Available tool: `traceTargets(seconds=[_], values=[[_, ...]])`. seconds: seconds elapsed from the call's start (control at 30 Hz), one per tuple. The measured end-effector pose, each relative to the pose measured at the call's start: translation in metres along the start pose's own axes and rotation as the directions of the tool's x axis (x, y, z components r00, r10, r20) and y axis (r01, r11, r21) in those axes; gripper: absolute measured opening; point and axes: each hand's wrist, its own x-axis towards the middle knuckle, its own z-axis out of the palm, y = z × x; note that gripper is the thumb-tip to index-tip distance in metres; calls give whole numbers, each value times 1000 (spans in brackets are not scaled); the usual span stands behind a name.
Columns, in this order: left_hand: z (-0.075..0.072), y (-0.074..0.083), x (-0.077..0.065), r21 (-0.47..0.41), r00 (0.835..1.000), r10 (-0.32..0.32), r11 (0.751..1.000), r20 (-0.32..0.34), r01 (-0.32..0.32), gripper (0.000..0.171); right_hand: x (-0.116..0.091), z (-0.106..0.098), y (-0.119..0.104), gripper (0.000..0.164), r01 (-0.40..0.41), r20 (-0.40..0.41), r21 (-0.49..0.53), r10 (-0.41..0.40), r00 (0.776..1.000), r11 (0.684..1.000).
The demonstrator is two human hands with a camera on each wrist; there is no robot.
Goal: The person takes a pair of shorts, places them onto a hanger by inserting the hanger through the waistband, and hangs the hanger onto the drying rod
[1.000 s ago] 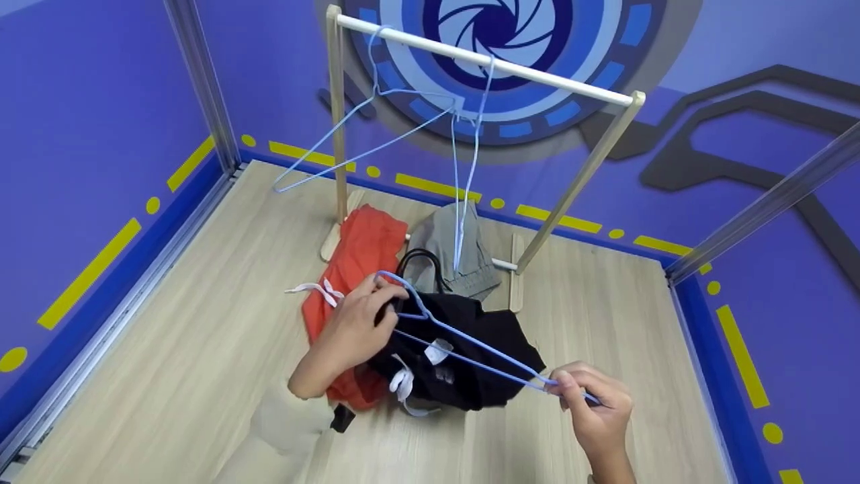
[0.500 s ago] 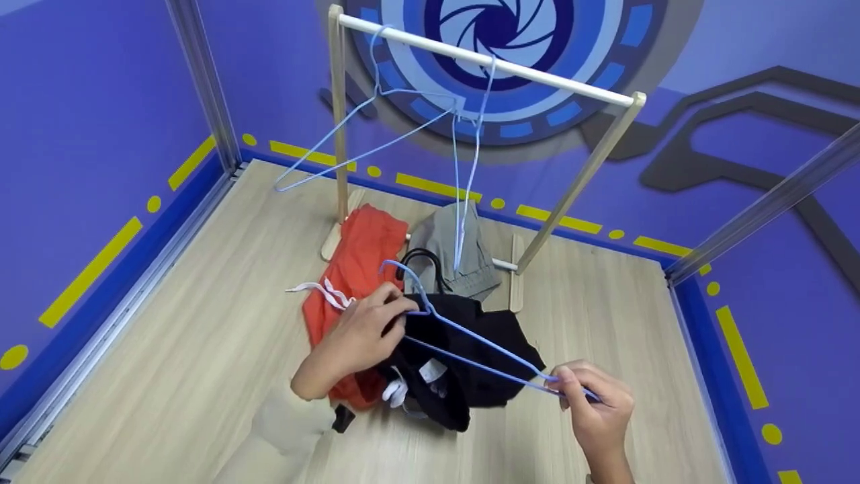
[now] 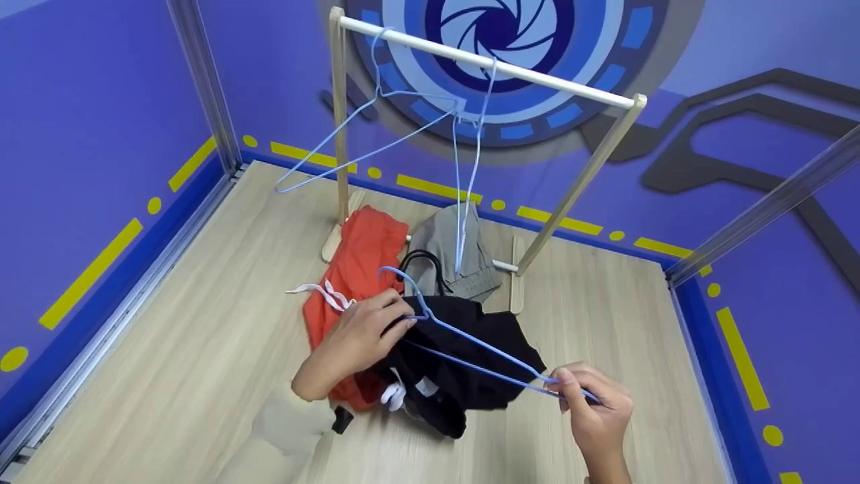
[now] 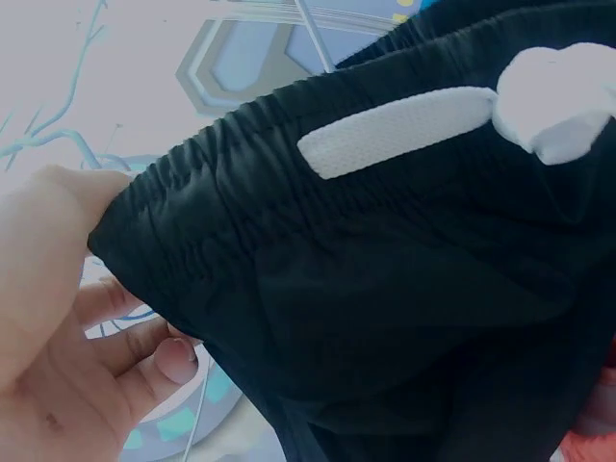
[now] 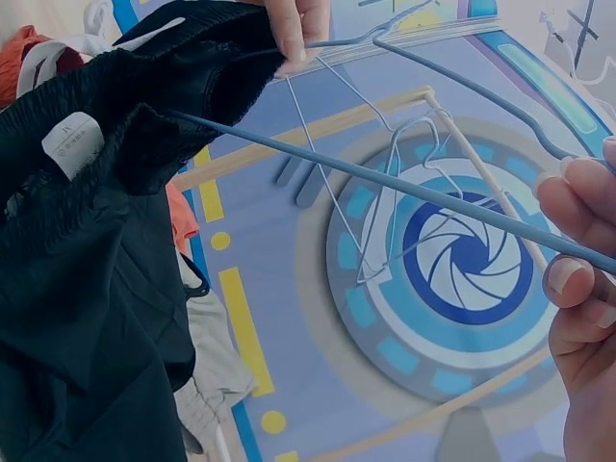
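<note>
My left hand (image 3: 359, 336) pinches the elastic waistband of black shorts (image 3: 480, 390). A white drawstring (image 4: 399, 130) shows on the waistband in the left wrist view. My right hand (image 3: 594, 403) grips one end of a blue wire hanger (image 3: 494, 351), fingers and thumb around both its wires. The hanger's other end runs into the waist opening by my left hand, where cloth hides its tip. Its hook points up and away, over the clothes. A white label (image 5: 75, 144) shows inside the waistband in the right wrist view.
Beyond the shorts stands a wooden rack with a white rail (image 3: 557, 82) and two blue hangers (image 3: 328, 142) on it. Orange shorts with a white cord (image 3: 366, 249) and a grey garment (image 3: 430, 228) lie on the wooden table (image 3: 181, 323). Blue panels surround it.
My left hand has shifted slightly right along the hanger, drawing the waistband further over its end. The shorts' near edge now hangs lower. My right hand stays almost still.
</note>
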Motion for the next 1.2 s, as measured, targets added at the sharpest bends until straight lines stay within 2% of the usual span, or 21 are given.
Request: traceTargets(seconds=[0.1,0.4,0.53,0.67,0.73,0.83,0.97,1.2], values=[[1,0,0,-12,1000,16,1000,2,-16,14,-1,-1,0,26,-14,-7,-7,14,1000,1000],[4,0,1,-44,999,13,999,43,-11,15,-2,-2,1,24,-30,-8,0,30,1000,1000],[4,-2,0,-118,999,8,993,41,-3,22,-4,-3,2,23,-48,-14,0,48,999,999],[3,-4,-1,-239,999,0,971,53,13,21,-7,-6,1,24,-74,-38,-4,74,997,997],[2,-4,-2,-271,998,9,963,57,7,26,-8,-7,2,25,-85,-48,-6,84,995,996],[2,-5,-3,-244,999,38,969,39,-28,34,-9,-9,3,25,-95,-56,-13,94,994,995],[3,-6,-2,-186,996,84,979,0,-83,28,-12,-11,7,25,-96,-56,-4,96,994,995],[3,-7,-2,-180,996,91,979,-18,-92,18,-15,-14,10,29,-115,-70,72,120,990,991]])
